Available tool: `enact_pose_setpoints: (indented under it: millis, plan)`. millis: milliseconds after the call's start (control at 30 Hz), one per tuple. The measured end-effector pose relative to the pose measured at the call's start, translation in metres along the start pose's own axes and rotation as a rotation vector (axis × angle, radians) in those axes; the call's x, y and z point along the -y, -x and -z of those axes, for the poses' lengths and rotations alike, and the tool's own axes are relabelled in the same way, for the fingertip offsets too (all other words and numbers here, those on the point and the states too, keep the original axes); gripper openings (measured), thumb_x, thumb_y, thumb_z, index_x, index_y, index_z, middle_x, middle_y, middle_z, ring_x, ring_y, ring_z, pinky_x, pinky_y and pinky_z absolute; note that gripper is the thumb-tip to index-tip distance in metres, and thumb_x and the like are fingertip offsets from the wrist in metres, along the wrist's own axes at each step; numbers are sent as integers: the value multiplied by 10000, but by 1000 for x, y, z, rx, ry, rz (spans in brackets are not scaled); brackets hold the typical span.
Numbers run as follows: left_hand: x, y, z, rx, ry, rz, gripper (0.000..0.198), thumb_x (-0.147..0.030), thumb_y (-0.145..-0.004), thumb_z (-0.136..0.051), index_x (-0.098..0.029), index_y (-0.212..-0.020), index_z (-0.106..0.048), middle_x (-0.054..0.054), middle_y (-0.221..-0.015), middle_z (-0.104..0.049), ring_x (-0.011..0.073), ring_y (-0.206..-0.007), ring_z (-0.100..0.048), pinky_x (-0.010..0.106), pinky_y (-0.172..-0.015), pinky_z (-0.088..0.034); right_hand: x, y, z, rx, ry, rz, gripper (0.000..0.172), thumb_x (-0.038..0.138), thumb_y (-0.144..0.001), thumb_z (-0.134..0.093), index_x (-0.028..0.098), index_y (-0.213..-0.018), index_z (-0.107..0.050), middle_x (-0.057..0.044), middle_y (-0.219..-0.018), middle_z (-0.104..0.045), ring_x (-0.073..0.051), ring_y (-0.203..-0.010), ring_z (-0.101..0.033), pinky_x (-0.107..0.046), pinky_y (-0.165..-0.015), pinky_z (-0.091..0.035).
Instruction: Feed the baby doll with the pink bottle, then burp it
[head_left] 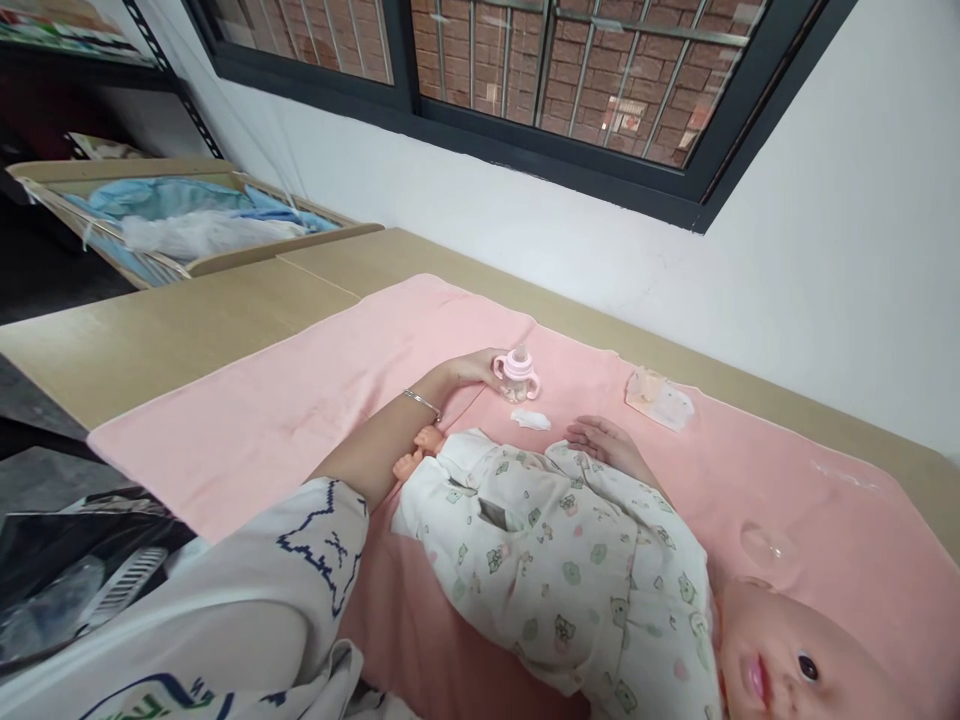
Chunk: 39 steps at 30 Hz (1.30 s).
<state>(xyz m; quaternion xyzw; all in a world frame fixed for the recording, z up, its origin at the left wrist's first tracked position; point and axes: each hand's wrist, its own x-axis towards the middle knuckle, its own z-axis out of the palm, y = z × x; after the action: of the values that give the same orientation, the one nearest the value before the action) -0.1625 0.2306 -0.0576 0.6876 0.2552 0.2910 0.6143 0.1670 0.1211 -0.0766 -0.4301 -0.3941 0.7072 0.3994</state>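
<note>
My left hand (484,368), reaching in from the left with a bracelet at the wrist, is closed on the handle of a small pink baby bottle (517,374). The bottle stands upright above a pink cloth (300,440), with its clear teat on top. A baby doll (570,580) in a white printed suit lies across the front, its bare feet near my left forearm and its head at the lower right. Beyond the doll's side shows my right hand (607,443), fingers stretched out beside its clothing; the doll hides the forearm. A small white piece (531,419) lies between the hands.
A clear-and-peach packet (660,398) lies on the cloth near the wall. Right of it is a clear round object (769,543). A wooden-rimmed crib (285,240) with blue and white bedding adjoins the table (180,325). A dark-framed window (450,115) is above; a black bag (82,570) is lower left.
</note>
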Motion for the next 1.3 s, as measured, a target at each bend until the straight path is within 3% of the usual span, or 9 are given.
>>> enact_pose_setpoints:
  millis: [133,400,500,600,800,1000,1100,1200,1300]
  plan:
    - [-7,-2,1,-231,44,-83,297,-337,-972,-673,-151,-1201,-641,82,-1169,-682,212,-994,-693,401,-846,-619,0,-1,-2,-21,-5,9,421,360,-689,-890,195,-1027,-699,-83,-1056,-747,-212,-966,-738,-318,-878,-616]
    - [-13,-31,8,-994,-42,-368,313,-380,-989,-640,-155,-1206,-630,80,-1156,-675,203,-959,-686,390,-825,-614,1,-2,-4,-26,-20,11,470,375,-619,-923,192,-996,-711,-75,-1021,-752,-212,-930,-739,-329,-862,-623]
    - [-12,-30,5,-1139,-147,-438,307,-378,-986,-645,-156,-1197,-636,81,-1167,-675,209,-982,-684,404,-848,-611,0,-3,-2,-27,-16,9,428,339,-653,-902,190,-1003,-706,-81,-1025,-749,-208,-927,-737,-330,-851,-624]
    - [-12,-25,2,-1199,-251,-509,284,-370,-983,-651,-152,-1164,-646,74,-1138,-681,202,-963,-685,395,-839,-610,1,-4,-3,-36,-15,6,453,350,-650,-909,180,-1016,-703,-90,-1038,-747,-215,-944,-737,-318,-828,-629]
    - [-11,-21,-4,-1162,-358,-584,261,-370,-983,-652,-146,-1118,-653,59,-1070,-687,181,-897,-682,366,-796,-608,2,-2,-7,-45,-41,0,476,335,-629,-920,158,-1008,-694,-99,-1008,-749,-219,-912,-743,-321,-836,-638]
    - [-15,-21,-10,-955,-307,-489,287,-382,-987,-642,-158,-1167,-649,74,-1132,-685,193,-936,-686,376,-813,-613,3,-3,-7,-42,-37,-8,396,286,-683,-877,163,-1007,-684,-92,-999,-747,-206,-899,-742,-313,-837,-631]
    - [-26,-19,-9,-764,-245,-405,290,-391,-987,-641,-150,-1148,-651,65,-1091,-690,178,-888,-685,347,-766,-610,3,-3,-6,-37,-14,-10,397,303,-676,-882,178,-998,-686,-78,-1002,-748,-204,-903,-739,-321,-861,-619]
    - [-43,-13,-10,-464,-176,-288,327,-458,-972,-645,-134,-988,-684,29,-865,-704,132,-674,-651,287,-629,-573,3,-2,-4,-28,41,-2,376,344,-698,-872,219,-1007,-699,-77,-1042,-747,-223,-964,-731,-375,-945,-594]
    - [-62,-5,-13,-145,-102,-175,495,-630,-796,-734,-137,-750,-732,82,-655,-717,171,-480,-608,356,-560,-539,1,0,-1,-9,67,10,366,371,-709,-861,302,-1036,-710,-77,-1097,-741,-252,-1053,-708,-434,-1041,-545]
